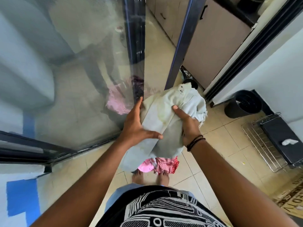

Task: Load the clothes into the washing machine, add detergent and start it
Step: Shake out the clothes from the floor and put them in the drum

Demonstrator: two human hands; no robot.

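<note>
A bundle of pale blue-grey cloth (165,118) hangs in front of me at waist height. My left hand (137,123) holds its left side, thumb laid across the front and fingers stretched up along the cloth. My right hand (186,123) grips the right side, thumb pressed into the folds. Under the bundle, pink clothes (157,165) lie on the tiled floor by my bare feet. No washing machine or detergent is in view.
A glass sliding door (73,71) with a dark frame stands at the left, reflecting pink and purple cloth. Cabinets (211,46) are ahead. A black bucket (242,104), a wire rack (264,141) and a black box (282,138) sit at the right wall.
</note>
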